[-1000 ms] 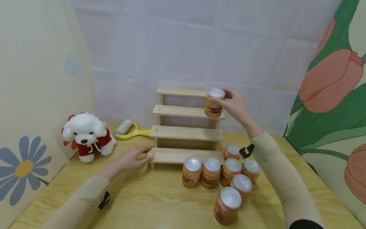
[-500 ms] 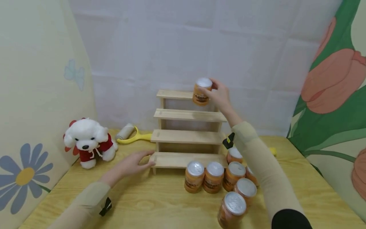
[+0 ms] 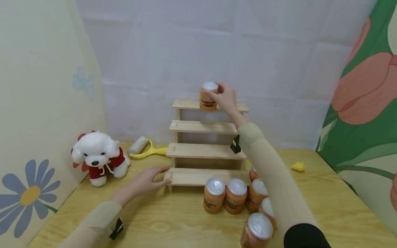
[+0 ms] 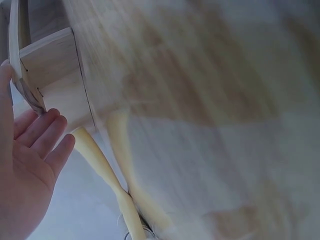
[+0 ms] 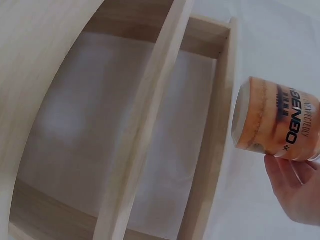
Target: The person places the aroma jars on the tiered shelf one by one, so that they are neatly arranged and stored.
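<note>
My right hand (image 3: 227, 99) grips an orange can (image 3: 207, 100) with a silvery lid. In the head view the can overlaps the top step of a four-tier wooden shelf, left of that step's middle. The right wrist view shows the can's printed label (image 5: 287, 117) and its base beside the top board. At the lower left my left hand (image 3: 149, 179) holds the end of the wooden shelf's bottom step (image 3: 204, 177). The left wrist view has thumb and fingers (image 4: 47, 132) on either side of that board's end.
Several more orange cans (image 3: 214, 199) stand in front of the shelf at the right, partly behind my right sleeve. On the left sit a white plush dog (image 3: 97, 151) and a yellow-handled roller (image 3: 152, 151). A small yellow object (image 3: 298, 167) lies at the right.
My right hand has carried the can left and upward, from the shelf's right side to its top step. The left hand stays at the bottom step. The head view has shifted slightly.
</note>
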`<state>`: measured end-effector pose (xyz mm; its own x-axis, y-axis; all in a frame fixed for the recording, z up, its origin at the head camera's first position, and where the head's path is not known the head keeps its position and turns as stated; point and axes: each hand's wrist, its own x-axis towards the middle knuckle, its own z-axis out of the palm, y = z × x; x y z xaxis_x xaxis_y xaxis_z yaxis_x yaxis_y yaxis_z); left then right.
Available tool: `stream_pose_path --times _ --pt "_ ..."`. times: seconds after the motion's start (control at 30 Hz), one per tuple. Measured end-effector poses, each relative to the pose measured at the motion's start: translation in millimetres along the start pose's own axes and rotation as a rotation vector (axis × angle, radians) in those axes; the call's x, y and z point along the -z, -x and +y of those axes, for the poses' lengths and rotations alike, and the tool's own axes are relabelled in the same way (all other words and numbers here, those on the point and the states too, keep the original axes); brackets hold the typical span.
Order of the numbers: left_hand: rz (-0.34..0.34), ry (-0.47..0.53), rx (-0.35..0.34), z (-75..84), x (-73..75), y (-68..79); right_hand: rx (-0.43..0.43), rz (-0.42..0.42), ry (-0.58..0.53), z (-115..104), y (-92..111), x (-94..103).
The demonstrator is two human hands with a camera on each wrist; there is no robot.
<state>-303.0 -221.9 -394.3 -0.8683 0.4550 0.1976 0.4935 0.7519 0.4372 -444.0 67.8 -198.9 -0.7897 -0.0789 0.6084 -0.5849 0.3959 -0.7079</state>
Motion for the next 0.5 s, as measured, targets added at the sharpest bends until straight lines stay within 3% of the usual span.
stream_pose_path --times 0.17,0.3,0.4,0.5 --pt "0.001 0.010 -0.001 2.0 -2.1 4.2 -0.054 0.032 -0.024 4.6 -2.4 -10.3" --pt "-0.003 0.035 0.019 3.5 -1.4 5.8 -0.044 0.040 -0.006 3.9 -3.2 -13.2" --pt "-0.011 0.051 0.043 4.4 0.6 6.1 -0.034 -0.013 -0.001 5.8 -1.9 -11.4" --pt "-0.009 0.045 0.047 3.4 2.9 6.0 -0.037 -0.122 0.002 10.3 1.8 -7.6"
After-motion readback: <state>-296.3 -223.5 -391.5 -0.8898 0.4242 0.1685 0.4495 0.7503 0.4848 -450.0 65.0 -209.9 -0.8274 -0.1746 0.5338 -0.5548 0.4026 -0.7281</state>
